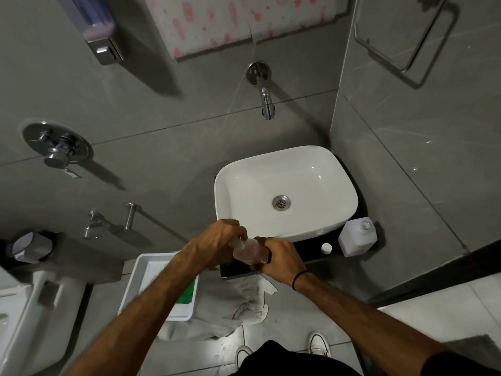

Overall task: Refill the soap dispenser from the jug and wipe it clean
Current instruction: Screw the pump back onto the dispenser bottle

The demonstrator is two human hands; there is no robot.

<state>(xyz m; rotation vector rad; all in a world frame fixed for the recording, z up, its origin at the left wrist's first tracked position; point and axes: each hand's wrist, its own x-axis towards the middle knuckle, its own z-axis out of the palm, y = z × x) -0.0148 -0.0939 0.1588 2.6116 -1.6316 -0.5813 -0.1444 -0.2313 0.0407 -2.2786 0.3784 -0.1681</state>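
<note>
I hold a clear soap dispenser bottle (248,252) with pinkish liquid over the black counter (306,256), just in front of the white basin (235,185). My left hand (217,241) grips its top end, fingers closed around the neck. My right hand (280,257) wraps the bottle's lower body. The white jug (356,237) stands uncapped on the counter right of the basin, and its small white cap (326,248) lies beside it. A green cloth (188,293) lies in a white tray (141,278) to the left, partly hidden by my left forearm.
A wall tap (264,96) hangs over the basin. A wall-mounted soap dispenser (95,25) sits top left, a mixer valve (55,147) below it. A toilet (29,308) stands at bottom left. A pale sack (233,302) slumps under the counter. A towel ring (406,36) hangs top right.
</note>
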